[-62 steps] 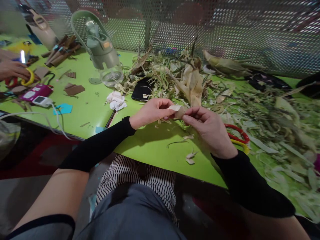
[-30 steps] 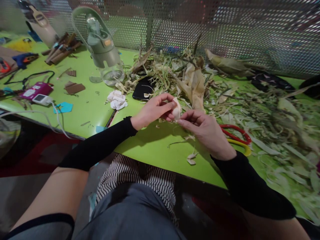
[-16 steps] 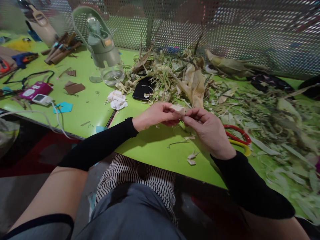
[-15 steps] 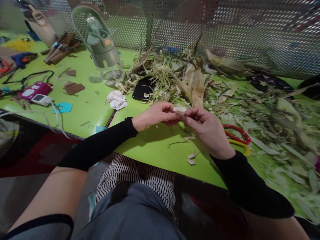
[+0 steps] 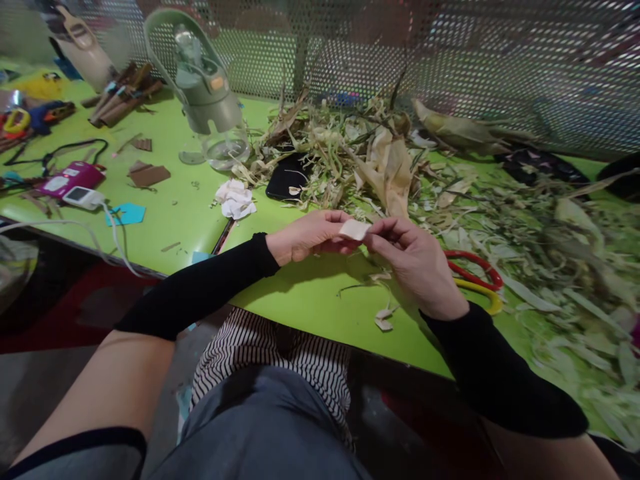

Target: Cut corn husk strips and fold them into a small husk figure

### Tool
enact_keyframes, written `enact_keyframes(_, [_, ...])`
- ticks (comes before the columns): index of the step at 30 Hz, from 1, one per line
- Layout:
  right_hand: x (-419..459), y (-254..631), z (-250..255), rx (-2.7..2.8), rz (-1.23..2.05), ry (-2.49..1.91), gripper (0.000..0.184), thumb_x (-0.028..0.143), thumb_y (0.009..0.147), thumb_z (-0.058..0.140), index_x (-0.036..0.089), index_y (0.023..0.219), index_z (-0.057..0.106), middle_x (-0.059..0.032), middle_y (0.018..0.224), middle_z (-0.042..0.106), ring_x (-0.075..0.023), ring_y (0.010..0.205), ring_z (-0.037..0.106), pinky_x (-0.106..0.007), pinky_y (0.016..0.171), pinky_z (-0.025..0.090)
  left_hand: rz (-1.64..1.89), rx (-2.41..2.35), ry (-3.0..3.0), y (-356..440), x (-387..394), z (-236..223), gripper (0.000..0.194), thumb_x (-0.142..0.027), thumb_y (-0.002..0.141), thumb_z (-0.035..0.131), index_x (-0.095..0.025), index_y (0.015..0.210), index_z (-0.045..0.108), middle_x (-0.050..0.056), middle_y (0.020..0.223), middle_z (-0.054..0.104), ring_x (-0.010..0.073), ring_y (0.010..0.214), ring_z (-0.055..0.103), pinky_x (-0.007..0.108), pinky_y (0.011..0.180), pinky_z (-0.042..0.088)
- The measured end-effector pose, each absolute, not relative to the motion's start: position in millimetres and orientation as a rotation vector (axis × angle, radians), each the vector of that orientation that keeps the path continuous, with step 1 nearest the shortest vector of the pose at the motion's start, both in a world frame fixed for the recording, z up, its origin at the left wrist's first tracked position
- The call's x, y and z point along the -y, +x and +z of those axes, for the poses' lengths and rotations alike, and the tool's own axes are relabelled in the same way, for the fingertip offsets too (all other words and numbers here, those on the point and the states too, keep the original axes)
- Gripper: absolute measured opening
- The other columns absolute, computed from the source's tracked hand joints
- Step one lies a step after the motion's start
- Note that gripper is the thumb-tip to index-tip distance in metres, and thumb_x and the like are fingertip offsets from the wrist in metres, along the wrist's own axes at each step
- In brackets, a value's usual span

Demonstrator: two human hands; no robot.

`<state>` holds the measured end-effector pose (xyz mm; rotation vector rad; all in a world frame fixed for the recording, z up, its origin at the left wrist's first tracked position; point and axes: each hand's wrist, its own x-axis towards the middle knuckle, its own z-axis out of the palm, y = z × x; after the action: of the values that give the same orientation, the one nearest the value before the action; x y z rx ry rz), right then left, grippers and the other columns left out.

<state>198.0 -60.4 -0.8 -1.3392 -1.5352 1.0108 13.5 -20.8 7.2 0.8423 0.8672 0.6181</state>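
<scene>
Between my two hands is a small cream-coloured piece of husk (image 5: 355, 231), its flat face now turned up toward me. My left hand (image 5: 313, 237) pinches its left side between thumb and fingers. At its right end, the fingertips of my right hand (image 5: 420, 263) are pinched closed on the edge. Both hands hover just above the green table near its front edge. Pale husk scraps (image 5: 384, 321) lie on the table below them. A red loop handle (image 5: 475, 263) and a yellow loop handle (image 5: 483, 293) stick out beside my right wrist.
A heap of dried husks and shreds (image 5: 385, 160) spreads across the back and right. A black phone (image 5: 285, 179) lies partly under it. Left of it are a crumpled tissue (image 5: 235, 200), a water bottle (image 5: 213, 100), a magenta device (image 5: 75, 180) with a white cable, and brown sticks (image 5: 123, 97).
The cream husk piece has tilted, showing more of its broad face, and shifted slightly left and down. My left fingers have moved down a little. My right hand stays almost in place.
</scene>
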Motion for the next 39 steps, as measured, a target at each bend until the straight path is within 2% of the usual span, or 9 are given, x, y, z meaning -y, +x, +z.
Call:
enact_keyframes(4, [61.3,198.0,0.7,1.480,0.991,-1.338,0.025,0.040,0.077,0.086,0.023,0.082,0.069,0.0017,0.073,0.065,-0.0133,0.064,0.053,-0.028,0.058,0.043,0.646,-0.841,0.963,13.0,21.3,4.9,0.014,-0.006,0.089,0.070,-0.014,0.082,0.061,-0.002,0.072,0.069,0.0056,0.063,0.063,0.021,0.068,0.051])
enact_keyframes(8, [60.3,199.2,-0.7,1.324,1.119,-1.331,0.037,0.045,0.068,0.093,0.023,0.082,0.068,0.0026,0.071,0.063,-0.0145,0.066,0.056,-0.029,0.059,0.046,0.801,-0.756,1.309,12.7,24.5,-1.6,0.015,-0.014,0.085,0.077,-0.013,0.084,0.063,-0.002,0.074,0.070,0.0067,0.068,0.062,0.024,0.074,0.052])
enact_keyframes(12, [59.7,198.5,-1.0,1.278,1.140,-1.300,0.040,0.045,0.063,0.096,0.024,0.079,0.066,0.0028,0.071,0.063,-0.0142,0.065,0.056,-0.029,0.060,0.048,0.916,-0.773,1.496,14.2,26.7,-6.5,0.016,-0.019,0.084,0.079,-0.013,0.088,0.066,0.000,0.080,0.072,0.0075,0.072,0.063,0.024,0.074,0.052])
enact_keyframes(16, [59.6,198.2,2.4,1.361,1.109,-1.274,0.035,0.047,0.072,0.092,0.025,0.082,0.067,0.0012,0.079,0.068,-0.0143,0.068,0.061,-0.029,0.063,0.053,0.884,-0.759,1.405,14.0,24.9,-6.9,0.011,-0.017,0.090,0.074,-0.012,0.091,0.064,0.002,0.080,0.073,0.0074,0.070,0.066,0.024,0.074,0.054])
enact_keyframes(20, [58.7,201.4,4.0,1.518,1.009,-1.201,0.037,0.053,0.075,0.090,0.024,0.089,0.071,-0.0015,0.086,0.074,-0.0163,0.076,0.067,-0.030,0.069,0.057,0.828,-0.744,1.245,12.4,22.4,-5.3,0.021,-0.023,0.088,0.081,-0.012,0.087,0.063,0.000,0.078,0.073,0.0072,0.070,0.068,0.026,0.079,0.057])
enact_keyframes(25, [61.1,203.8,3.8,1.629,0.946,-1.138,0.036,0.058,0.084,0.083,0.025,0.093,0.075,-0.0022,0.088,0.076,-0.0163,0.073,0.068,-0.031,0.067,0.057,0.792,-0.727,1.113,9.1,21.3,-3.7,0.034,-0.032,0.079,0.090,-0.013,0.085,0.063,-0.001,0.076,0.070,0.0068,0.068,0.067,0.026,0.078,0.058])
enact_keyframes(30, [61.4,204.5,3.2,1.658,0.841,-1.198,0.035,0.059,0.087,0.080,0.024,0.088,0.074,-0.0024,0.084,0.074,-0.0161,0.071,0.065,-0.030,0.063,0.053,0.703,-0.682,1.202,6.4,20.5,-3.8,0.033,-0.035,0.082,0.086,-0.014,0.087,0.061,0.001,0.081,0.072,0.0081,0.072,0.068,0.026,0.075,0.056])
enact_keyframes(36, [54.1,205.0,-4.5,1.655,0.896,-1.252,0.041,0.063,0.084,0.080,0.023,0.082,0.070,0.0005,0.070,0.065,-0.0141,0.062,0.057,-0.028,0.056,0.047,0.802,-0.761,1.315,11.4,20.7,-7.4,0.022,-0.021,0.087,0.078,-0.014,0.083,0.058,-0.003,0.074,0.067,0.0056,0.066,0.062,0.024,0.073,0.053])
enact_keyframes(39, [53.8,203.9,-5.9,1.648,0.888,-1.233,0.035,0.057,0.088,0.078,0.023,0.087,0.071,-0.0009,0.077,0.069,-0.0150,0.066,0.061,-0.030,0.061,0.051,0.784,-0.786,1.153,12.8,19.3,-7.0,0.017,-0.015,0.089,0.075,-0.014,0.084,0.059,-0.002,0.078,0.070,0.0053,0.068,0.064,0.024,0.078,0.055])
